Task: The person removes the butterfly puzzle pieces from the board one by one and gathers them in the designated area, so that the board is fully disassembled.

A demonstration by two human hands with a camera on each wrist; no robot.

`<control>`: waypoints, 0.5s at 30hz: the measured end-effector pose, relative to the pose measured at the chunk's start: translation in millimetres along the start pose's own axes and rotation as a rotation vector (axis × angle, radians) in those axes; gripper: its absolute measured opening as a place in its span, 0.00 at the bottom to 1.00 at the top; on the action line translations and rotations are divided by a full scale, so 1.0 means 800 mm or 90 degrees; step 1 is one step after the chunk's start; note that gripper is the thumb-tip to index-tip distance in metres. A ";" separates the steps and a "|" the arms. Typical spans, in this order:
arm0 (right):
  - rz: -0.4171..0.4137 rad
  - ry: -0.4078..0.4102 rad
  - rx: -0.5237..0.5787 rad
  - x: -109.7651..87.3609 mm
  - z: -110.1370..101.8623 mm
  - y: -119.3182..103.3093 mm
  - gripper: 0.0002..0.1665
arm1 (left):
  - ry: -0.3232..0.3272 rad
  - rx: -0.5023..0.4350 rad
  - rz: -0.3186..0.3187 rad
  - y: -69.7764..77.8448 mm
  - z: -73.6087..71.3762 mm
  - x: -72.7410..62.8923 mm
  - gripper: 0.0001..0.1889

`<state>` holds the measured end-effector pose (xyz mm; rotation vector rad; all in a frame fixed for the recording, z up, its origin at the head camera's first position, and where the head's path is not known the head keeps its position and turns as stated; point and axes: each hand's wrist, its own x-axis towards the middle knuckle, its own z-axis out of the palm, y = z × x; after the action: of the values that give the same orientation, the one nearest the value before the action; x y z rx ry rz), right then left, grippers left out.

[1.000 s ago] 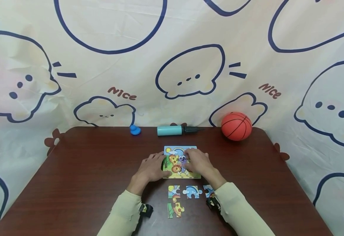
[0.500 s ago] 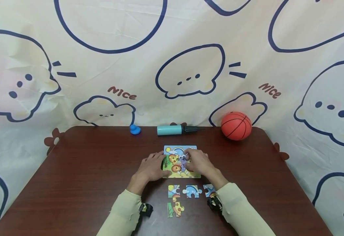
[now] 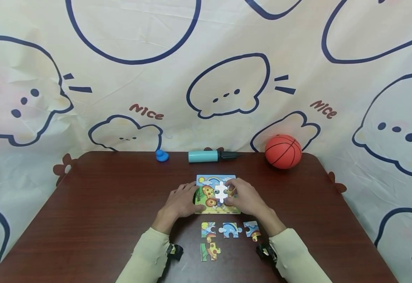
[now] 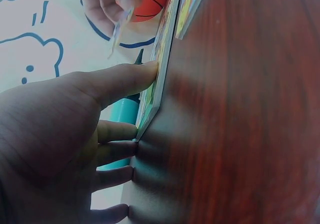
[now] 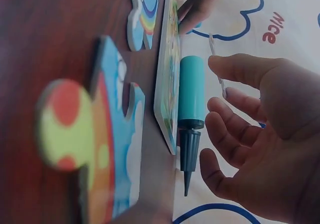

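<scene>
A colourful jigsaw puzzle board (image 3: 220,211) lies on the table, ahead of several loose jigsaw pieces. My left hand (image 3: 181,201) rests against its left side, thumb on the near edge and fingers fairly straight. Just over the board's right half, my right hand (image 3: 247,198) pinches a jigsaw piece (image 5: 221,84) between thumb and finger. That piece appears almost edge-on in the right wrist view, raised off the board. A white piece-shaped patch (image 3: 221,192) shows in the picture; I cannot tell whether it is a gap or glare on the held piece.
Loose jigsaw pieces lie near me: a sun piece (image 3: 207,228), a rainbow piece (image 3: 230,228), a blue piece (image 3: 251,227) and a giraffe piece (image 3: 213,250). Along the far edge stand a blue toy duck (image 3: 162,156), a teal hand pump (image 3: 203,157) and a basketball (image 3: 283,151).
My right hand has moved slightly right and nearer to me, lifting a jigsaw piece. The white piece-shaped patch now shows where the purple figure was. The left hand has kept its place.
</scene>
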<state>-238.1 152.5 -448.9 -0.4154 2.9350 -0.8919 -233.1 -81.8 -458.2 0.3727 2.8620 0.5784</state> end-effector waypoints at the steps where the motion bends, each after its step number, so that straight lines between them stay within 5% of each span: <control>1: -0.001 -0.001 0.004 -0.003 -0.001 0.001 0.25 | 0.001 0.001 0.001 0.000 0.000 0.000 0.42; 15: -0.040 -0.004 -0.036 -0.044 -0.010 0.001 0.27 | 0.002 0.007 -0.004 -0.001 0.002 0.001 0.42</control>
<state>-205.1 167.1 -443.8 -0.5161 2.9631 -0.8147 -233.4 -81.8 -460.3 0.3657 2.8697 0.5635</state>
